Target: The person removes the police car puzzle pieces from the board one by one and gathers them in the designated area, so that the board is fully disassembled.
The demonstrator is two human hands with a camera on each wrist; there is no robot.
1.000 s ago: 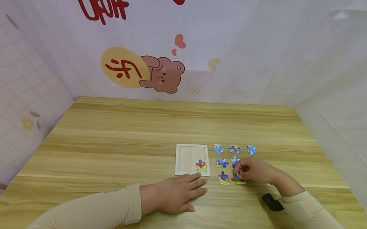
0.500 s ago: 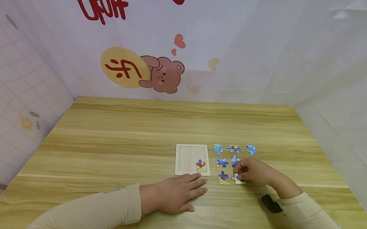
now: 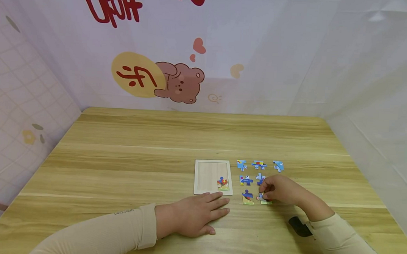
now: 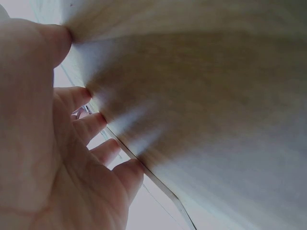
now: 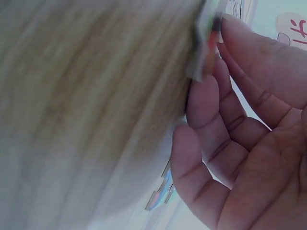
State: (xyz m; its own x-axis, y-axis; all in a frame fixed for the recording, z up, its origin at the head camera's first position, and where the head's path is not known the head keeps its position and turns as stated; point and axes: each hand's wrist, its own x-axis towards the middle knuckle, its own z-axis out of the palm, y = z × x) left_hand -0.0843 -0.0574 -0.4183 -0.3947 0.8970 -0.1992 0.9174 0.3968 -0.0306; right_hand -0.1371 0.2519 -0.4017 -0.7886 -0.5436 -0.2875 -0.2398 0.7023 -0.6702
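At the right of the head view, my right hand (image 3: 280,190) pinches a jigsaw puzzle piece (image 3: 265,199) from the nearest row, its fingers covering part of it. The right wrist view shows that puzzle piece (image 5: 208,48) edge-on between thumb and fingers. My left hand (image 3: 197,214) lies flat on the table with fingers spread, the fingertips at the near edge of a pale wooden puzzle tray (image 3: 196,176). In the left wrist view the left fingers (image 4: 129,177) meet the tray's edge. One colourful puzzle piece (image 3: 223,184) sits in the tray's lower right corner.
Right of the tray, loose puzzle pieces lie in rows, among them a blue piece (image 3: 241,165) at the back and a yellow-green piece (image 3: 247,198) in front. A black device (image 3: 300,226) is on the right wrist. Printed white cloth (image 3: 259,95) stands behind the wooden table (image 3: 138,139).
The piece under my right fingers has tilted slightly and now looks paler. My right forearm has shifted a little left. The left hand and the tray stay in place.
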